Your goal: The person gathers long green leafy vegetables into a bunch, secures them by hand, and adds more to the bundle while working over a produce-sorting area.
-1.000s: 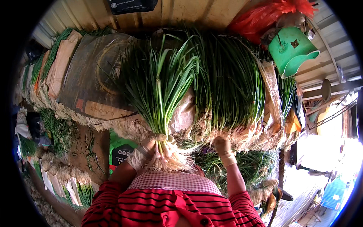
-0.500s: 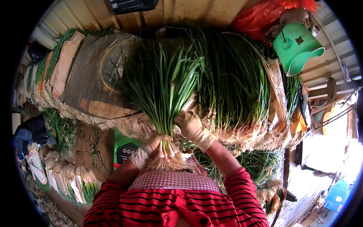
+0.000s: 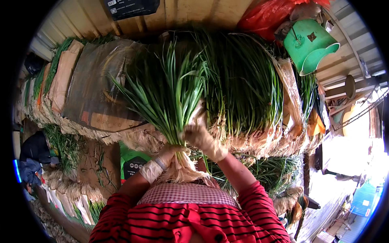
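The gloved left hand (image 3: 169, 154) grips a gathered bunch of green stalks (image 3: 175, 105) just above its roots; no tie shows. Whether the blurred right hand (image 3: 206, 142), beside the stems, grips is unclear. Beyond it lie many ungathered stalks (image 3: 251, 89).

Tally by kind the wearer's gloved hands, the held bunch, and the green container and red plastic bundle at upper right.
Gloved hands: 2 (left hand, right hand)
Held green bunch: 1
Green plastic container: 1
Red plastic bundle: 1
Total: 5
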Demonstrator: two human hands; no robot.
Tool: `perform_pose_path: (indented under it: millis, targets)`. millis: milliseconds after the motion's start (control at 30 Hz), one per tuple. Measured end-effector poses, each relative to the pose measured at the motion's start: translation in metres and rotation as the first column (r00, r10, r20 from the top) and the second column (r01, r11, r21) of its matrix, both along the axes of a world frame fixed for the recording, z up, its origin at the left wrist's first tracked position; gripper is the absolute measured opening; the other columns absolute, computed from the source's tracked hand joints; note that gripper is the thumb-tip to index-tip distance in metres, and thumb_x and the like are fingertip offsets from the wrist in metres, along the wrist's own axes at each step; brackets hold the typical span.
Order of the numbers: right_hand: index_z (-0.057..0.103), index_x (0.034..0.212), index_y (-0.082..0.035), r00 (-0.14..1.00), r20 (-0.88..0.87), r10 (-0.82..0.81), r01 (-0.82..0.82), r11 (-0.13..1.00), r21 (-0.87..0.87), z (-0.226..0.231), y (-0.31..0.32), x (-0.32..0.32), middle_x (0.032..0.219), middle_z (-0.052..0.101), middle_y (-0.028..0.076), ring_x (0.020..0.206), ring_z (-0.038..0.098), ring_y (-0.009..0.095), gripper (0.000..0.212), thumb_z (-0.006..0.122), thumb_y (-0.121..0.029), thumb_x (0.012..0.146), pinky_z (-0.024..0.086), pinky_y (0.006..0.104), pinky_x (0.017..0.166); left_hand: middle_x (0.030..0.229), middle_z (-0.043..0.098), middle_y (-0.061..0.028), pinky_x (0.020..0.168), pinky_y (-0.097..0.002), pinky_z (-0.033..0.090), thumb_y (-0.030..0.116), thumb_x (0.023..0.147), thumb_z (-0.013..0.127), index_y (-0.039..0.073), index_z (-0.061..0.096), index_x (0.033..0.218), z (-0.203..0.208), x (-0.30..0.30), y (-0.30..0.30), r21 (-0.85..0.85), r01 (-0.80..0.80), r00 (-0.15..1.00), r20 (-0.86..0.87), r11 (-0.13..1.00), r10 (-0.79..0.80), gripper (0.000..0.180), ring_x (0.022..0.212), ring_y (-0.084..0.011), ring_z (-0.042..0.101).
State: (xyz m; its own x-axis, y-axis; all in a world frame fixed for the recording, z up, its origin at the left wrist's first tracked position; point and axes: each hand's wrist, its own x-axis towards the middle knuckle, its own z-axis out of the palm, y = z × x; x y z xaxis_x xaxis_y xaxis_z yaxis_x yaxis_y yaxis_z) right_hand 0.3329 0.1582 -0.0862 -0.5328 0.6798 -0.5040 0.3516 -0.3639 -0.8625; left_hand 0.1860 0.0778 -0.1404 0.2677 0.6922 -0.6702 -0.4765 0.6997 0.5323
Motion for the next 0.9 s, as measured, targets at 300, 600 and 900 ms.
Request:
perform_pose_path:
  millis: [300, 600, 900]
  targets:
    - [0.05, 0.115, -0.006, 0.709, 0.682, 0.178, -0.321, 0.943, 0.088, -0.086, -0.117, 0.167, 0.113, 0.053, 0.013, 0.098, 0.055, 0.028, 0.042, 0.062, -0.022, 0.079, 0.041, 0.0351, 0.091, 0.089, 0.056, -0.0106, 0.073, -0.0346, 0.046, 0.007, 0.072, 0.054, 0.004, 0.047, 0.106, 0.055, -0.047, 0.023, 0.486, -0.312, 0.45, 0.832, 0.816, -0.324, 0.035, 0.085, -0.0208, 0.056]
    - [0.056, 0.102, -0.006, 0.688, -0.307, -0.658, 0.591, 0.753, -0.289, -0.085, 0.017, 0.074, 0.08, 0.061, 0.003, 0.062, 0.054, 0.009, 0.031, 0.067, -0.006, 0.074, 0.04, 0.0194, 0.051, 0.081, 0.053, -0.0108, 0.052, -0.0314, 0.049, 0.005, 0.07, 0.056, 0.004, 0.046, 0.108, 0.072, -0.049, 0.013, 0.423, -0.28, 0.738, 0.669, 0.861, -0.088, 0.04, 0.061, -0.0192, 0.051]
    - [0.054, 0.102, -0.002, 0.753, -0.214, -0.622, 0.632, 0.774, -0.027, -0.009, 0.009, 0.123, 0.07, 0.059, 0.005, 0.049, 0.049, 0.007, 0.022, 0.056, -0.002, 0.08, 0.041, 0.0197, 0.041, 0.084, 0.056, -0.0091, 0.071, -0.0375, 0.05, 0.015, 0.07, 0.064, 0.003, 0.05, 0.101, 0.017, -0.053, 0.004, -0.076, -0.097, 0.931, 0.346, 0.992, 0.118, 0.035, 0.077, -0.0224, 0.057]
